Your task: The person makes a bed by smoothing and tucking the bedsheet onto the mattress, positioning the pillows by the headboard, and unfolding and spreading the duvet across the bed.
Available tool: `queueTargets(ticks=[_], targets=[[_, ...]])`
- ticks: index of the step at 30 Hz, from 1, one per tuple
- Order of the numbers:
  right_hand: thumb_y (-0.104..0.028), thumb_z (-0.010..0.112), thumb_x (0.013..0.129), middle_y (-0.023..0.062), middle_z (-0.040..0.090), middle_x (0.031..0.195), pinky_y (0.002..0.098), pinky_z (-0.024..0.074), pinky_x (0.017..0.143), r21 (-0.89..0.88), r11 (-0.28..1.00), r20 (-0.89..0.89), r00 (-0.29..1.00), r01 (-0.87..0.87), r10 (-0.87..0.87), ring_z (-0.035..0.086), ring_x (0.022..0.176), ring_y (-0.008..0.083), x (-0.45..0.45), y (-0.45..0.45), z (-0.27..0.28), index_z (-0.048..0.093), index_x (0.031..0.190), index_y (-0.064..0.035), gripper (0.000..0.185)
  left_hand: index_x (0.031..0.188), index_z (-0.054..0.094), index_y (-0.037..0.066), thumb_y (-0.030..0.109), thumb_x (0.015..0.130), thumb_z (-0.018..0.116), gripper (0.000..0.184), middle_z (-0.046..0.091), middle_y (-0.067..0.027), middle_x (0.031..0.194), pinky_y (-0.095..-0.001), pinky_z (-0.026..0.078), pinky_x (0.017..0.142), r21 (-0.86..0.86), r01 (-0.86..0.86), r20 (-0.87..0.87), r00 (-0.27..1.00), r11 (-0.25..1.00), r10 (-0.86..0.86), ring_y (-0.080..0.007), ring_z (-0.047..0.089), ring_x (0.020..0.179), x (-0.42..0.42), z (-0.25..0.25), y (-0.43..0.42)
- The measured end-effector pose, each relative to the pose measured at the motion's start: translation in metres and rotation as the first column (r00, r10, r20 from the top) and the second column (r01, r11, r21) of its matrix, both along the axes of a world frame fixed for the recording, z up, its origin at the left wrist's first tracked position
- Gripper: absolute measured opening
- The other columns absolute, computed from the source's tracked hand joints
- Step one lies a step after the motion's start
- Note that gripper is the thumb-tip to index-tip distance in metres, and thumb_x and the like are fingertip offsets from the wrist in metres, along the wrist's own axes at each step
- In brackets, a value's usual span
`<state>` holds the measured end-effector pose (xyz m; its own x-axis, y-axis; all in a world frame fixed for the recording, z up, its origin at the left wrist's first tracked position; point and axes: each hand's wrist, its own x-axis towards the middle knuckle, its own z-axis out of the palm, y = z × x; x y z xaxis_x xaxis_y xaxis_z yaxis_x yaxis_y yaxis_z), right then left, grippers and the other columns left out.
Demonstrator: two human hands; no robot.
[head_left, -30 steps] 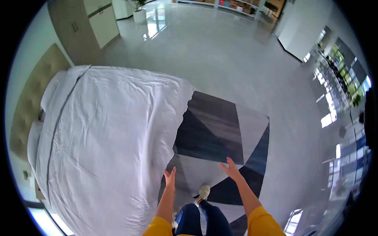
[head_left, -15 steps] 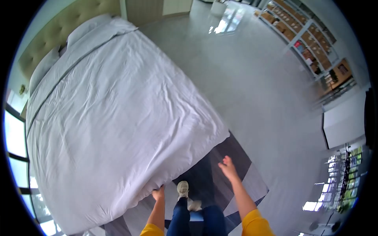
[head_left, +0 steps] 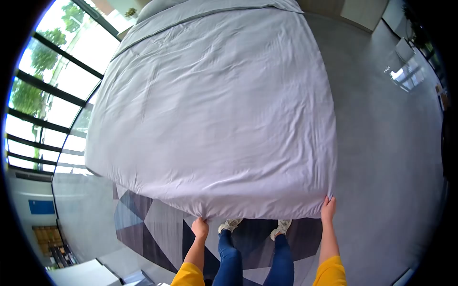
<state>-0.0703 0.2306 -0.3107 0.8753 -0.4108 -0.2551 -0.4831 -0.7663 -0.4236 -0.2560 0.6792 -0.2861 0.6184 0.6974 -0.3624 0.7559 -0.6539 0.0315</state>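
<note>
A pale grey-lilac duvet (head_left: 214, 119) covers the bed, with wrinkles over its surface and a folded band near the head end. My left hand (head_left: 200, 228) is closed on the duvet's foot edge, left of my legs, and the fabric gathers into creases there. At the near right corner, my right hand (head_left: 328, 209) pinches the same edge. Between the two hands the edge runs nearly straight, just above my shoes.
A patterned rug (head_left: 162, 224) of dark and grey shapes lies under my feet. Glossy grey floor (head_left: 377, 143) stretches along the bed's right side. Tall windows (head_left: 47, 90) stand on the left. A white surface (head_left: 86, 274) is at lower left.
My view has swung to the left and squared up with the bed's foot. My right hand, open and off the duvet before, now grips its corner. My left hand still holds the edge.
</note>
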Motion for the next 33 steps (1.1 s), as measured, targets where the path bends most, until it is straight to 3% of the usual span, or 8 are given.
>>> queueTargets(ticks=[3, 12, 17, 21, 23, 25, 29, 33], targets=[[-0.014, 0.043, 0.082, 0.0107, 0.051, 0.069, 0.0363, 0.0363, 0.064, -0.501, 0.783, 0.054, 0.89, -0.367, 0.452, 0.05, 0.068, 0.0275, 0.004, -0.008, 0.016, 0.044, 0.072, -0.0044, 0.014, 0.067, 0.057, 0.004, 0.014, 0.069, 0.054, 0.011, 0.057, -0.0148, 0.064, -0.0431, 0.043, 0.059, 0.028, 0.004, -0.094, 0.996, 1.0, -0.001, -0.0331, 0.056, 0.064, -0.03, 0.004, -0.013], [-0.011, 0.043, 0.081, 0.0113, 0.051, 0.066, 0.0365, 0.035, 0.064, -0.419, 0.815, 0.165, 0.849, -0.4, 0.502, 0.049, 0.068, 0.0288, 0.006, -0.06, 0.021, 0.047, 0.069, -0.0043, 0.013, 0.062, 0.056, 0.003, 0.009, 0.067, 0.051, 0.01, 0.057, -0.0158, 0.063, -0.0421, 0.044, 0.057, 0.021, 0.087, -0.055, 0.995, 0.996, -0.086, -0.033, 0.056, 0.062, -0.028, -0.006, -0.046], [-0.015, 0.045, 0.08, 0.0154, 0.054, 0.071, 0.0398, 0.0349, 0.067, -0.297, 0.861, -0.028, 0.905, -0.412, 0.424, 0.05, 0.069, 0.032, 0.007, -0.067, 0.011, 0.047, 0.068, -0.0043, 0.016, 0.062, 0.056, 0.004, 0.004, 0.064, 0.047, 0.009, 0.057, -0.0164, 0.067, -0.0421, 0.043, 0.058, 0.043, 0.028, -0.038, 0.999, 0.999, -0.027, -0.0319, 0.056, 0.066, -0.021, -0.024, -0.051], [-0.015, 0.047, 0.079, 0.015, 0.055, 0.074, 0.0392, 0.0358, 0.071, -0.232, 0.854, -0.044, 0.882, -0.466, 0.469, 0.051, 0.072, 0.0316, 0.012, -0.074, 0.01, 0.049, 0.075, -0.0046, 0.011, 0.084, 0.054, 0.004, 0.008, 0.069, 0.047, 0.016, 0.057, -0.0148, 0.088, -0.0397, 0.041, 0.073, -0.111, 0.007, -0.322, 0.946, 0.994, -0.043, -0.0295, 0.052, 0.089, -0.025, -0.017, -0.046], [-0.015, 0.048, 0.078, 0.0171, 0.054, 0.092, 0.0385, 0.0353, 0.08, -0.233, 0.908, -0.362, 0.898, -0.348, 0.251, 0.05, 0.089, 0.0313, 0.013, -0.071, 0.017, 0.048, 0.096, -0.0043, 0.021, 0.096, 0.052, 0.004, 0.01, 0.072, 0.048, 0.026, 0.054, -0.0156, 0.1, -0.0394, 0.039, 0.079, -0.172, 0.013, -0.425, 0.901, 0.985, -0.086, -0.0289, 0.048, 0.099, -0.022, -0.011, -0.045], [-0.015, 0.05, 0.077, 0.0178, 0.049, 0.102, 0.0392, 0.032, 0.085, -0.243, 0.917, -0.221, 0.938, -0.318, 0.266, 0.046, 0.097, 0.031, 0.023, -0.061, 0.027, 0.041, 0.107, -0.0027, 0.034, 0.118, 0.036, 0.002, 0.015, 0.076, 0.05, 0.046, 0.038, -0.0174, 0.121, -0.04, 0.03, 0.09, -0.142, -0.161, -0.309, 0.945, 0.977, 0.111, -0.0295, 0.034, 0.114, -0.01, -0.004, -0.039], [-0.015, 0.051, 0.076, 0.0188, 0.032, 0.124, 0.0414, 0.022, 0.096, -0.095, 0.895, 0.248, 0.861, -0.436, 0.445, 0.03, 0.116, 0.0309, 0.078, 0.006, 0.087, 0.024, 0.124, -0.0009, 0.058, 0.121, 0.029, -0.005, 0.018, 0.077, 0.051, 0.054, 0.028, -0.0197, 0.127, -0.0408, 0.023, 0.095, 0.124, -0.2, 0.619, 0.781, 0.972, 0.082, -0.0324, 0.026, 0.118, 0.069, 0.015, -0.026], [-0.019, 0.05, 0.077, 0.0174, 0.022, 0.13, 0.0468, 0.0147, 0.098, -0.205, 0.741, 0.262, 0.693, -0.64, 0.671, 0.021, 0.121, 0.0298, 0.073, 0.062, 0.074, 0.023, 0.125, -0.0008, 0.058, 0.123, 0.029, -0.001, 0.026, 0.079, 0.048, 0.054, 0.026, -0.0195, 0.128, -0.0436, 0.017, 0.097, 0.052, 0.148, 0.544, 0.825, 0.988, -0.152, -0.032, 0.022, 0.12, 0.134, 0.038, -0.096]])
